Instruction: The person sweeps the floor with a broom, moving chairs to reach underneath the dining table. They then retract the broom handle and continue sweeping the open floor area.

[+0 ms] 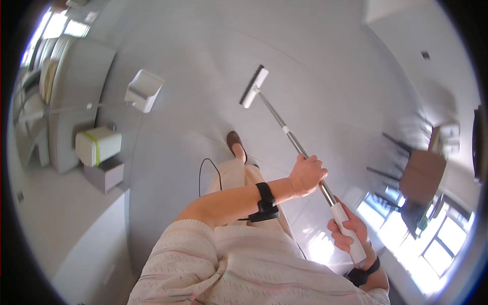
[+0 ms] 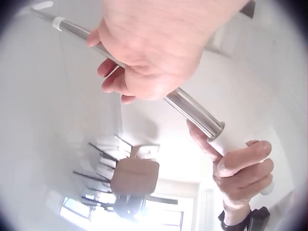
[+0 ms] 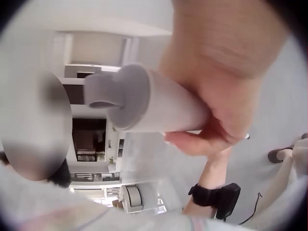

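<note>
In the head view, a long-handled floor brush (image 1: 275, 116) slants across the floor. Its white head has a dark strip along one edge and lies at the far end of the steel pole. My left hand (image 1: 307, 175) grips the pole partway down, knuckles up. Higher on the handle, my right hand (image 1: 351, 229) wraps round the white grip (image 1: 353, 248). The left wrist view shows the left hand (image 2: 149, 53) over the steel tube, with the right hand (image 2: 245, 168) behind it. A grey end cap with a loop (image 3: 130, 94) tops the grip in the right wrist view.
A white dustpan (image 1: 145, 89) with a long handle stands on the floor to the left. Near it, a white bin with a green band (image 1: 99, 146) sits by a grey box (image 1: 105, 175). A brown chair (image 1: 423, 175) stands at the right, before bright windows.
</note>
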